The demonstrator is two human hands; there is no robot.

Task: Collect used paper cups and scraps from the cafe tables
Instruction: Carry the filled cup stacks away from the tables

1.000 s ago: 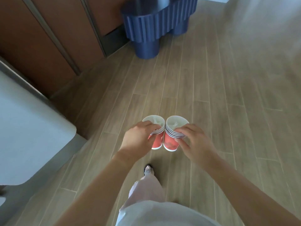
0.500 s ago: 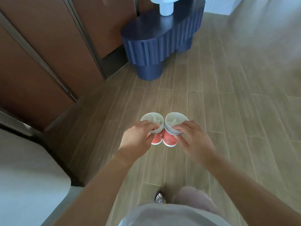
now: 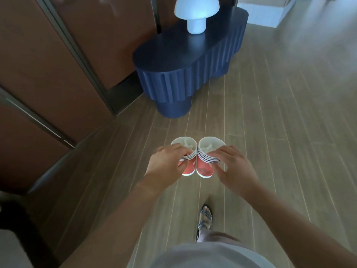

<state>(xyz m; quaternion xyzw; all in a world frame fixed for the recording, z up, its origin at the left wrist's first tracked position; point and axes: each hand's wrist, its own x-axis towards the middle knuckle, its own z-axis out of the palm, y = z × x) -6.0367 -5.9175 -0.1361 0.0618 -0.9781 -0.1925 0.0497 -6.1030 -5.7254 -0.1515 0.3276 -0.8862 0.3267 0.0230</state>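
Two stacks of red paper cups with white rims are held side by side in front of me, above the wooden floor. My left hand (image 3: 167,165) grips the left stack (image 3: 188,167) from its left side. My right hand (image 3: 233,167) grips the right stack (image 3: 204,167) from its right side. The two stacks touch at their rims. Crumpled white scraps lie inside the top cup of each stack.
A dark blue fluted side table (image 3: 173,60) stands ahead, with a white mushroom lamp (image 3: 196,15) on top. Brown wall panels (image 3: 48,64) run along the left. A white block (image 3: 264,14) sits at the far right. My sandalled foot (image 3: 205,217) is on the floor below.
I have walked forward: the blue table and lamp have come nearer and lower in view, and the white table at the left has dropped out of sight. Both hands keep their grip on the cups.
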